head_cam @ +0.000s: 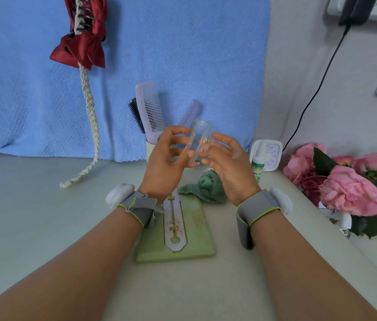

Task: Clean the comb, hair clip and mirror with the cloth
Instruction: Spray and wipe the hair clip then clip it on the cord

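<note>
Together — left hand point(166, 158), right hand point(226, 163) raised, pinching hair clip point(197, 141).

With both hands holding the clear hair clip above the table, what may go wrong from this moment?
1. The clear hair clip is pinched only at the fingertips of the left hand and right hand; it may slip and fall.
2. The green cloth lies on the table, in neither hand, so one hand must let go to fetch it.
3. The spray bottle stands near the right hand and might be knocked over.
</note>
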`<action>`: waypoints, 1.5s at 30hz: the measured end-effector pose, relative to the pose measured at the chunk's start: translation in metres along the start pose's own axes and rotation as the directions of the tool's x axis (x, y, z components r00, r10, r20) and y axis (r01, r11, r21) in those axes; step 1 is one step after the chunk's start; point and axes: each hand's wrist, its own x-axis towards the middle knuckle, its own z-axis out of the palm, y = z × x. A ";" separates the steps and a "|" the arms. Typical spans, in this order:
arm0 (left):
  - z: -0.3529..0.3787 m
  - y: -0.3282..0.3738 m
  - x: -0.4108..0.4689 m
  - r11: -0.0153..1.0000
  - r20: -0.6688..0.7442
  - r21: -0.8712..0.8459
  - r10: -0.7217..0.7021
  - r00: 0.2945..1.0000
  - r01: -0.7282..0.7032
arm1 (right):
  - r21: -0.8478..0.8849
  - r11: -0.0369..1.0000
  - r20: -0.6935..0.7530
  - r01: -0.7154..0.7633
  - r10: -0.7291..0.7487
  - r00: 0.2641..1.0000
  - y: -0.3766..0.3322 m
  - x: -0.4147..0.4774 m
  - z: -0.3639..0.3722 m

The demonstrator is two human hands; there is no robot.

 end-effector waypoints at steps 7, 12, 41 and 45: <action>-0.006 0.005 -0.002 0.998 0.004 0.011 0.058 0.998 -0.058 | -0.111 0.994 0.028 0.017 -0.014 1.000 -0.006 -0.006 0.001; -0.024 0.012 0.009 0.972 -0.228 0.178 0.192 0.955 -0.153 | -0.193 0.978 0.070 0.078 -0.065 0.995 -0.028 -0.001 0.021; -0.174 -0.043 0.036 0.900 -0.437 -0.387 -0.371 0.820 0.201 | -0.428 0.903 0.128 -0.017 0.079 0.989 -0.032 0.052 0.213; -0.174 -0.038 0.034 0.880 -0.426 -0.448 -0.363 0.829 0.155 | -0.414 0.909 0.140 -0.039 0.106 0.984 -0.032 0.052 0.218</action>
